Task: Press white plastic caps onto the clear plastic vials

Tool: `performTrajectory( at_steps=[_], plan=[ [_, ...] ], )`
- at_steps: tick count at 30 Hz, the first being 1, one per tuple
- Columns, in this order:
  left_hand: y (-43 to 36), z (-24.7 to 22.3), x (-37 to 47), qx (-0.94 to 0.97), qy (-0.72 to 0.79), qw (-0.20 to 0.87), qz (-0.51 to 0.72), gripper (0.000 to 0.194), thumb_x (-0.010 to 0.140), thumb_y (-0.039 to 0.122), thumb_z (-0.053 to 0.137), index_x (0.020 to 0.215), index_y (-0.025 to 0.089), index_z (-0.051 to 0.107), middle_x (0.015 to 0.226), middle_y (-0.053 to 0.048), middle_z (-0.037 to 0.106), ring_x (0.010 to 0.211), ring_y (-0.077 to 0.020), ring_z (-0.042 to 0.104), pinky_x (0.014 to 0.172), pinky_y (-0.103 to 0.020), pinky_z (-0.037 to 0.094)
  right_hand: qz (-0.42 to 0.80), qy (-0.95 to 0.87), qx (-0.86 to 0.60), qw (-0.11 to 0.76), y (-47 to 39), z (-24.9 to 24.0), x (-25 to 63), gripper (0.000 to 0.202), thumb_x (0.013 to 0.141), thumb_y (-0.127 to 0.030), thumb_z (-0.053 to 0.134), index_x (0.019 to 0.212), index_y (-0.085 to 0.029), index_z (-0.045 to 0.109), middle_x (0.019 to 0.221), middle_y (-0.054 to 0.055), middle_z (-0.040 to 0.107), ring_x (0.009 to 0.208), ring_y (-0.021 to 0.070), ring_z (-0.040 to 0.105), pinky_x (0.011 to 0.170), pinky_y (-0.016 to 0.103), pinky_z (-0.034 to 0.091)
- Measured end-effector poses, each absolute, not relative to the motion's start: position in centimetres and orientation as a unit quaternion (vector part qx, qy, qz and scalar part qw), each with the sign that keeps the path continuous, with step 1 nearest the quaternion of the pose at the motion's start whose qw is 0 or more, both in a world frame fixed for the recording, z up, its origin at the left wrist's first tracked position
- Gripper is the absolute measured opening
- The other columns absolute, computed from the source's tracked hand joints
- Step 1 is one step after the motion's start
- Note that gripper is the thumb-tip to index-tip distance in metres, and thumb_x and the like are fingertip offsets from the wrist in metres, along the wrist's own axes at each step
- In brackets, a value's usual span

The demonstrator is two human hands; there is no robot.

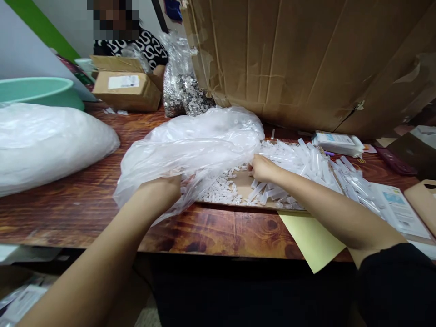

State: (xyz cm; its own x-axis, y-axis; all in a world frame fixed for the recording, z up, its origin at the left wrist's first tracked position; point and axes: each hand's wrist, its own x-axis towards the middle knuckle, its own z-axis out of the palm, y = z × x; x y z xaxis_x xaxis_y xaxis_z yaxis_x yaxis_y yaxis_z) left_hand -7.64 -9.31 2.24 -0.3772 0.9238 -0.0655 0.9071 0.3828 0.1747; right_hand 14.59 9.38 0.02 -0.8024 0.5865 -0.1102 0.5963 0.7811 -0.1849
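Note:
A large clear plastic bag (204,136) lies slumped across the left part of a shallow cardboard tray (244,184). My left hand (166,187) is curled at the bag's near edge, gripping the film, which partly covers its fingers. At the bag's right edge my right hand (264,169) is closed on the plastic, its fingertips turned away from view. Many small white plastic pieces (220,190) are spread in the tray below and between my hands. Translucent plastic tubes (315,159) are heaped in the tray's right part, around my right forearm.
A full white bag (51,143) and a green basin (37,91) stand left. Behind are a small carton (126,88), a bag of metal parts (185,93), a big cardboard box (306,59) and a seated person. Yellow paper (311,238) overhangs the front edge; packs (337,141) lie right.

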Motion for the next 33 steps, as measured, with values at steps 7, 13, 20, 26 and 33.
performTrajectory(
  at_steps=[7,13,20,26,33],
  plan=[
    [-12.4,3.2,-4.5,0.58,0.8,0.085,0.133,0.05,0.094,0.038,0.04,0.134,0.01,0.054,0.115,-0.022,0.074,0.105,-0.0386,0.071,0.092,-0.051,0.052,-0.101,0.957,0.272,-0.011,8.6,0.5,15.7,0.01,0.09,-0.009,0.056,0.095,-0.014,0.062,0.112,0.019,0.064,0.104,0.0283,0.06,0.089,0.039,0.046],
    [-11.5,0.9,0.0,0.5,0.571,0.358,0.544,0.042,0.086,0.056,0.066,0.102,0.016,0.07,0.109,-0.014,0.078,0.11,-0.0319,0.07,0.101,-0.046,0.052,-0.161,0.959,0.217,-0.087,6.2,2.4,19.3,0.007,0.097,-0.018,0.05,0.1,-0.019,0.057,0.104,0.009,0.066,0.093,0.0199,0.061,0.082,0.032,0.048],
    [-10.0,-1.1,4.6,0.421,0.489,0.471,0.602,0.04,0.081,0.052,0.077,0.097,0.017,0.067,0.088,-0.006,0.075,0.077,-0.0226,0.073,0.069,-0.036,0.062,-0.249,0.901,0.043,-0.353,2.3,5.2,23.0,0.008,0.098,-0.015,0.054,0.099,-0.02,0.06,0.094,0.006,0.067,0.086,0.0156,0.062,0.078,0.03,0.051],
    [-9.7,-2.1,6.1,0.469,0.451,0.463,0.602,0.027,0.091,0.042,0.069,0.1,0.017,0.063,0.073,0.002,0.06,0.052,-0.0118,0.06,0.052,-0.027,0.053,-0.261,0.898,0.022,-0.355,2.4,5.2,23.5,0.01,0.097,-0.015,0.057,0.098,-0.02,0.066,0.092,0.007,0.071,0.087,0.0179,0.065,0.08,0.033,0.054],
    [-10.2,-2.9,5.8,0.55,0.525,0.351,0.546,0.02,0.096,0.037,0.063,0.105,0.019,0.066,0.083,-0.002,0.064,0.073,-0.0148,0.06,0.068,-0.027,0.049,-0.268,0.925,0.013,-0.268,3.0,4.9,24.2,0.012,0.098,-0.014,0.057,0.092,-0.019,0.067,0.091,0.005,0.071,0.085,0.0162,0.066,0.079,0.029,0.052]
  ],
)
